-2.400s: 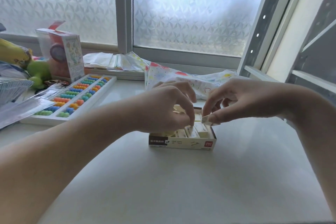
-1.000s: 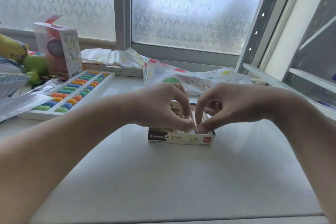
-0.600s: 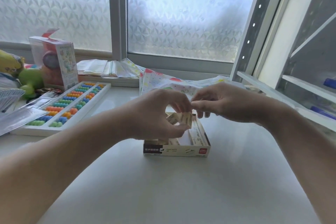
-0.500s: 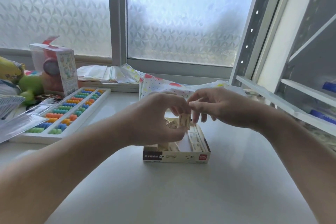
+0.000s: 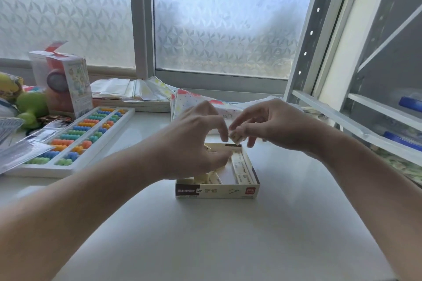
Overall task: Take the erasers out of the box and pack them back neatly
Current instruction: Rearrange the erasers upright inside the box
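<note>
A shallow cream and brown eraser box [image 5: 217,190] lies open in the middle of the white table. A neat column of wrapped white erasers [image 5: 242,166] fills its right side; looser, tilted erasers [image 5: 211,177] lie at its left front. My right hand [image 5: 274,125] hovers over the box's far edge and pinches one small eraser [image 5: 235,136] in its fingertips. My left hand [image 5: 194,141] arches over the left half of the box with thumb and forefinger spread. Its forefinger tip is right beside the held eraser and its thumb is down among the loose ones.
A white abacus with coloured beads [image 5: 77,141] lies to the left, with a toy carton [image 5: 66,82] and a green plush [image 5: 29,105] behind it. Patterned paper bags [image 5: 194,100] lie behind the box. A white metal shelf rack [image 5: 342,116] stands close on the right.
Both hands were down in the box packing erasers, then rose. The eraser held between both hands half a second ago now sits in my right fingertips, and the left thumb has dropped toward the box.
</note>
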Tool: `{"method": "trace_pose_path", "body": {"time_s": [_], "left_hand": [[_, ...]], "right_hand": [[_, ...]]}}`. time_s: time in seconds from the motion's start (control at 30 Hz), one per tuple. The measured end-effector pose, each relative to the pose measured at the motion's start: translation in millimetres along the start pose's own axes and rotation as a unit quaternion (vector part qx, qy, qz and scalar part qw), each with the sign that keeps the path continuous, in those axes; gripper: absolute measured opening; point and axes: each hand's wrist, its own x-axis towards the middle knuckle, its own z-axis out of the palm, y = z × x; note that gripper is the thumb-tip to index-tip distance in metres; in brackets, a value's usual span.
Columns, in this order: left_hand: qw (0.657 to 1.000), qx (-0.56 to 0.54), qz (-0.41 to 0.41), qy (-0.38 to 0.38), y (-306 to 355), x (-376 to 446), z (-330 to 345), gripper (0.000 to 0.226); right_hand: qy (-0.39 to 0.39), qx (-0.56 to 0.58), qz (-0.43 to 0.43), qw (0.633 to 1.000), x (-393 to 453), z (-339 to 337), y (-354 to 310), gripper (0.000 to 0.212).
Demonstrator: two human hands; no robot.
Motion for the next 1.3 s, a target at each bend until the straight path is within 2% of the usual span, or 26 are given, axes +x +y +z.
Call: {"method": "trace_pose_path", "body": {"time_s": [0.07,0.17,0.33,0.4,0.5,0.63,0.8,0.93,1.07,1.2,1.3], "left_hand": [[0.998,0.039,-0.031,-0.034,0,-2,1,0.029],[0.992,0.091,-0.061,-0.065,1,-2,2,0.034],[0.989,0.114,-0.084,-0.051,8,6,9,0.031],[0.99,0.091,-0.092,-0.054,7,7,9,0.028],[0.995,0.053,-0.079,-0.045,6,5,7,0.028],[0.999,-0.004,-0.037,-0.03,7,3,-1,0.026],[0.995,-0.072,-0.015,-0.068,6,-2,-15,0.023],[0.993,-0.102,-0.018,-0.056,-1,0,-32,0.022],[0.993,-0.099,-0.028,-0.054,-9,1,-35,0.023],[0.994,-0.097,-0.028,-0.038,-12,0,-32,0.024],[0.995,-0.096,-0.028,-0.02,-13,0,-28,0.023]], "right_hand": [[-0.001,-0.018,-0.002,1.0,0,0,0,0.005],[-0.014,-0.037,-0.005,0.999,-1,3,1,0.01],[-0.003,-0.114,-0.006,0.993,2,12,2,0.019],[-0.005,-0.135,-0.009,0.991,2,13,2,0.02],[-0.028,-0.131,-0.013,0.991,1,13,1,0.006],[-0.044,-0.112,-0.016,0.993,2,16,3,0.016],[-0.023,-0.06,-0.019,0.998,2,12,6,0.004],[-0.03,-0.048,-0.029,0.998,4,22,6,0.014],[-0.009,-0.137,-0.044,0.99,4,29,4,0.017],[0.008,-0.179,-0.063,0.982,3,27,2,0.022],[-0.022,-0.204,-0.064,0.977,0,27,2,0.032]]}}
